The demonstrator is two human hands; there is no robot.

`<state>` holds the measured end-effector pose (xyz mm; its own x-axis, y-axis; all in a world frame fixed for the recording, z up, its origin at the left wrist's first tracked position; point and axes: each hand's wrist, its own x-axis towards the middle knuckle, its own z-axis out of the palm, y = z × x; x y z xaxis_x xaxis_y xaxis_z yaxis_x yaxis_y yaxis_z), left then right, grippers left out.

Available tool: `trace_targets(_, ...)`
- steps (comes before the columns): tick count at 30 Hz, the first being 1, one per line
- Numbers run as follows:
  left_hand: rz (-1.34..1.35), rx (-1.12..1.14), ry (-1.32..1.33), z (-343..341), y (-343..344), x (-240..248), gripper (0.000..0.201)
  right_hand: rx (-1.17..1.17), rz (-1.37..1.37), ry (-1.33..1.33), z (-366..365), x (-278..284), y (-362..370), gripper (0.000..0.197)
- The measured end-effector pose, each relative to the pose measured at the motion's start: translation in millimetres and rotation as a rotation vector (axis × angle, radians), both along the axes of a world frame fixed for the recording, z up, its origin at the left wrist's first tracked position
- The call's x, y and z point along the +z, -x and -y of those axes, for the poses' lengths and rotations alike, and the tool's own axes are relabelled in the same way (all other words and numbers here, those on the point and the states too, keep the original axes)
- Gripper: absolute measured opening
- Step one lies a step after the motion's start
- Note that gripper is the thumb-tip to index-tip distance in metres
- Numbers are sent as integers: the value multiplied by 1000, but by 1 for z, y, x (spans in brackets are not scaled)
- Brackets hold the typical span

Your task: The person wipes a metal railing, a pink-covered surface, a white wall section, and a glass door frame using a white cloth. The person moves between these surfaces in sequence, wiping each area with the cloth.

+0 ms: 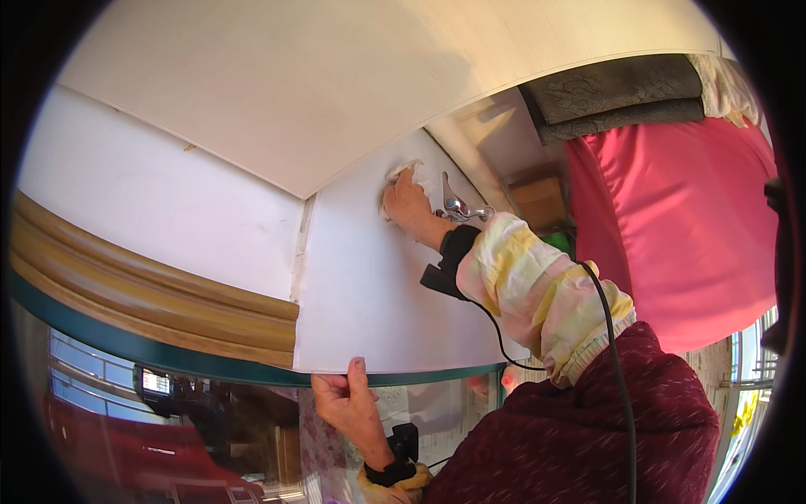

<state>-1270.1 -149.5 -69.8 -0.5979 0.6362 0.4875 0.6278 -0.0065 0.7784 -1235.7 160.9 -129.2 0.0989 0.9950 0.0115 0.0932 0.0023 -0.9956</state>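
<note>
White cloth [391,176], one piece, is pressed on the white panel [361,294], at its upper part, left of one chrome fitting [454,204] with a lever. It is held bunched under the right hand [410,208], whose fingers are closed over it, so the cloth is seen only around them. By the left hand [346,410] no cloth is held; its one thumb is laid up against the lower edge of the same panel, and its fingers are curled. Whether this edge is gripped cannot be told.

Two black wrist bands are worn, one on each wrist. One patterned sleeve cover [537,294] in white, yellow and pink is seen along the right forearm, and one black cable [617,370] is passed over the maroon garment [579,437].

To the left, one wooden moulding [151,290] is placed above one teal strip [168,340]. Above, one large cream panel [294,92] is seen. On the right side, one pink-red cover [680,227] is spread, with dark grey patterned fabric [621,91] behind it.
</note>
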Motion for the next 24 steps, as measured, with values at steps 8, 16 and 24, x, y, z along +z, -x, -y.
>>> trace_targets(8,6,5,-30,-3,-3,0,24,143,-120,-561,146,24,-22,56)
trace_targets(16,-32,18,-24,-4,-5,-1,26,37,-299,-765,106,53,-11,45)
trace_targets(24,-14,47,22,-1,-6,2,28,178,-315,-206,-50,68,-8,32)
